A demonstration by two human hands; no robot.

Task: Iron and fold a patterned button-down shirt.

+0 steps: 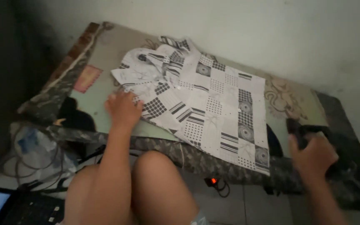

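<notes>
shirt [207,100], a patchwork print in white, grey and black, is lying spread flat on the padded worktop [105,54], collar end toward the far left and hem hanging a little over the near edge toward our knees. we are pressing our left hand [123,109] down on the near left part of it, by the sleeve; that grip is released, fingers flat and spread on the cloth, holding nothing. our right hand [313,156] is sitting well apart from the shirt, off past its right edge, and its grip is curling round a dark object [298,132] at the right end of the worktop; blur is keeping us from telling what that object is. so the shirt is lying between our two hands, touching the left and clear of the right.

we are judging the risks like this: the overhanging hem could be dragging the shirt toward the floor if the left palm is lifting, and a sideways push from that palm could be rucking the smooth panels into creases. cables [34,162] and a small red-lit plug [213,181] are lying below the edge, where a slipping garment could be snagging.
</notes>
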